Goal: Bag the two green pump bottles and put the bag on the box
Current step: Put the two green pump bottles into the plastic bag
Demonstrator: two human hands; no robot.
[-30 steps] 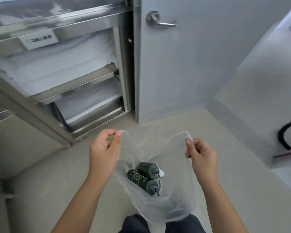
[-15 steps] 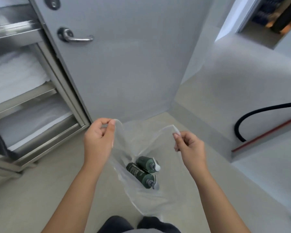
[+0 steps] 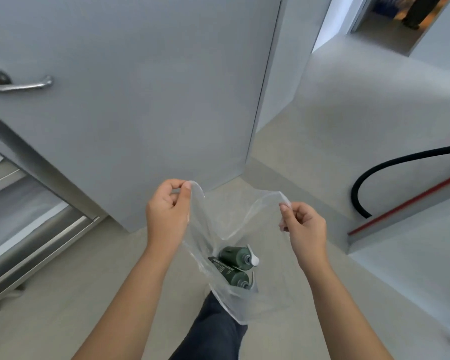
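Note:
A clear plastic bag point(image 3: 265, 300) hangs open between my hands above the floor. My left hand point(image 3: 168, 213) pinches the bag's left rim, and my right hand point(image 3: 305, 227) pinches the right rim. Two dark green pump bottles lie side by side at the bottom of the bag. The upper bottle point(image 3: 233, 255) has its white pump head pointing right. The lower bottle point(image 3: 230, 275) lies just below it, label up. No box is in view.
A grey door point(image 3: 140, 100) with a metal lever handle point(image 3: 16, 83) stands ahead. A steel rack point(image 3: 37, 229) is at the left. A black hose point(image 3: 382, 172) and a red-edged step point(image 3: 405, 206) are at the right. My dark trouser leg point(image 3: 213, 331) is below the bag.
The view has swung to the right, so the rack has slid off to the left and more of the doorway and hose shows. Both hands keep the same hold on the bag.

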